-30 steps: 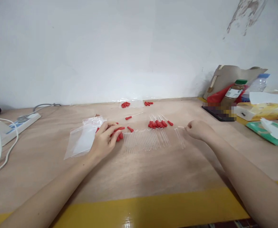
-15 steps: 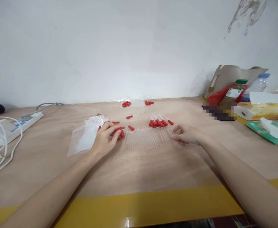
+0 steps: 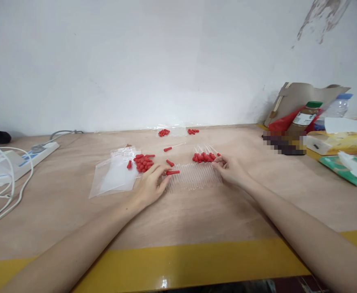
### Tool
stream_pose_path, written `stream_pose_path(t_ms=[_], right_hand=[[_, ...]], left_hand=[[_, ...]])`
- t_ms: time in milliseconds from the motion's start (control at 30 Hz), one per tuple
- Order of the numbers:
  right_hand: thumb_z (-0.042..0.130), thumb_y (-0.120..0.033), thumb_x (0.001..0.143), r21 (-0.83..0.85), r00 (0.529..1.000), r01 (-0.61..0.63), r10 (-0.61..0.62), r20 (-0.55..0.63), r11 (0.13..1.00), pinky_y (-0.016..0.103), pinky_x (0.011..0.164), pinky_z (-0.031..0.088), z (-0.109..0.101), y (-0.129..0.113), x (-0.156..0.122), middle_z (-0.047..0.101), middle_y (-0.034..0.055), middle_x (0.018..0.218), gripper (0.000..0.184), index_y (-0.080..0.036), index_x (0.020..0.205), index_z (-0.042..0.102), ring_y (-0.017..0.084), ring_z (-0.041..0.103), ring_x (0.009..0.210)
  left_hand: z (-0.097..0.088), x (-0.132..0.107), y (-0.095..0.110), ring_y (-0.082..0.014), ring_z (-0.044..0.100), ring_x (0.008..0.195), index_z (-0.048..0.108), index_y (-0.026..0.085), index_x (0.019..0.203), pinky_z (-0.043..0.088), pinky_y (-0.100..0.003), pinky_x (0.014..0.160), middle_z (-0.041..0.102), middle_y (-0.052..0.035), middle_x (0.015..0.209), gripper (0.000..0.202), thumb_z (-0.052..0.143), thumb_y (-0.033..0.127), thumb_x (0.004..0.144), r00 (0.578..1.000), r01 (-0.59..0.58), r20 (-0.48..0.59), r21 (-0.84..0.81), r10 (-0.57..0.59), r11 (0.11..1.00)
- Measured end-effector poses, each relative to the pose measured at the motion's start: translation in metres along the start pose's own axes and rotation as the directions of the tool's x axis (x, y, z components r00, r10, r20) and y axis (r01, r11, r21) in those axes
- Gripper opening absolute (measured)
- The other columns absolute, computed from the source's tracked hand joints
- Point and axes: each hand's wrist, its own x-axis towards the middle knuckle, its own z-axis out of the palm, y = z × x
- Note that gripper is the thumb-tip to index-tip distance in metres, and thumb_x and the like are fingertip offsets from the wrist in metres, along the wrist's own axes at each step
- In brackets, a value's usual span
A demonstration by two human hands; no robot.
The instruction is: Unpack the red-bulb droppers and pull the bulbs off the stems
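Observation:
A row of several clear thin tubes (image 3: 193,176) lies side by side on the wooden table (image 3: 196,211). My left hand (image 3: 151,185) rests at the row's left end, its fingertips pinching a red rubber cap (image 3: 172,172). Behind that hand is a pile of loose red caps (image 3: 143,162). My right hand (image 3: 231,169) is at the row's right end, with its fingers curled on the outermost tube. Just beyond it lie several tubes with red caps fitted (image 3: 204,156).
A clear plastic bag (image 3: 114,177) lies left of the caps. More red caps (image 3: 163,132) and one capped tube (image 3: 172,148) sit near the wall. A power strip with white cables (image 3: 19,160) is far left. A jar, a bottle and tissue packs (image 3: 337,142) crowd the right.
My left hand left the cap pile and moved right to the tube row with one red cap. My right hand moved left, closing the loose tubes into the row.

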Motion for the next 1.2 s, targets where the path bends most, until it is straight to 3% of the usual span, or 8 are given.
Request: stream_pose_path(t_ms=[200,367,467,533,733,833,967,1200], right_hand=[[0.052,-0.036,0.081,0.236,0.888,0.408,-0.443,0.120,0.882,0.025,0.061,0.044,0.016,-0.036,-0.024,0.069,0.0035,0.081,0.026,-0.020,0.093,0.068,0.013,0.058,0.067],[0.053,-0.027,0.080,0.257,0.808,0.512,-0.561,0.179,0.819,0.027,0.071,0.046,0.024,-0.044,-0.029,0.070,0.0020,0.089,0.022,-0.024,0.096,0.068,0.014,0.061,0.077],[0.054,-0.026,0.077,0.130,0.901,0.377,-0.396,0.176,0.917,0.025,0.065,0.045,0.006,-0.031,-0.016,0.070,0.0023,0.084,0.020,-0.022,0.088,0.069,0.014,0.061,0.073],[0.055,-0.027,0.074,-0.028,0.983,0.169,-0.167,0.073,0.985,0.024,0.058,0.043,-0.012,-0.016,-0.005,0.068,0.0024,0.074,0.019,-0.020,0.082,0.070,0.013,0.058,0.062],[0.061,-0.037,0.065,-0.183,0.977,-0.215,0.212,-0.032,0.959,0.023,0.052,0.038,-0.033,0.023,0.012,0.067,0.0016,0.069,0.023,-0.020,0.079,0.068,0.014,0.058,0.062],[0.061,-0.039,0.065,-0.188,0.967,-0.253,0.255,-0.015,0.949,0.023,0.055,0.038,-0.023,0.025,0.013,0.067,0.0017,0.072,0.022,-0.021,0.075,0.068,0.016,0.060,0.067],[0.056,-0.044,0.069,-0.179,0.977,-0.200,0.210,0.038,0.963,0.022,0.056,0.038,-0.014,0.018,0.013,0.067,0.0011,0.070,0.026,-0.021,0.072,0.069,0.016,0.060,0.069],[0.049,-0.047,0.074,-0.211,0.979,-0.197,0.202,-0.001,0.957,0.022,0.050,0.035,-0.018,0.017,0.011,0.062,0.0015,0.059,0.034,-0.019,0.066,0.067,0.015,0.057,0.060]], left_hand=[[0.010,0.002,0.021,-0.0176,0.057,0.086,0.054,0.020,0.094,0.042,-0.033,0.076,0.063,-0.0019,0.091,0.013,0.053,0.022,0.082,0.989,-0.123,0.084,0.052,0.119,0.991],[0.019,0.012,0.030,-0.0175,0.056,0.086,0.055,0.020,0.095,0.043,-0.032,0.076,0.064,-0.0022,0.091,0.013,0.052,0.023,0.083,0.974,-0.201,0.108,0.018,0.198,0.979],[0.017,0.038,0.019,-0.0195,0.054,0.097,0.057,0.020,0.100,0.042,-0.034,0.084,0.060,-0.0046,0.103,0.019,0.052,0.027,0.083,0.967,-0.168,0.215,0.119,0.140,0.979],[0.014,0.063,0.002,-0.0211,0.052,0.103,0.060,0.020,0.095,0.040,-0.036,0.089,0.058,-0.0058,0.107,0.017,0.050,0.026,0.083,0.956,-0.063,0.291,0.299,-0.029,0.952],[0.016,0.119,-0.051,-0.0227,0.053,0.101,0.057,0.016,0.104,0.044,-0.042,0.086,0.055,-0.0097,0.110,0.023,0.050,0.028,0.086,0.824,0.179,0.364,0.559,-0.434,0.810],[0.023,0.125,-0.062,-0.0195,0.056,0.095,0.050,0.014,0.114,0.049,-0.039,0.079,0.053,-0.0081,0.113,0.033,0.050,0.032,0.086,0.755,0.219,0.399,0.594,-0.520,0.774],[0.030,0.125,-0.065,-0.0192,0.055,0.096,0.050,0.014,0.114,0.049,-0.039,0.080,0.053,-0.0084,0.113,0.033,0.050,0.032,0.086,0.728,0.252,0.386,0.618,-0.567,0.745],[0.037,0.128,-0.064,-0.0282,0.059,0.090,0.063,0.013,0.078,0.034,-0.048,0.086,0.065,-0.0123,0.088,0.011,0.055,0.021,0.078,0.822,0.255,0.272,0.609,-0.500,0.751]])
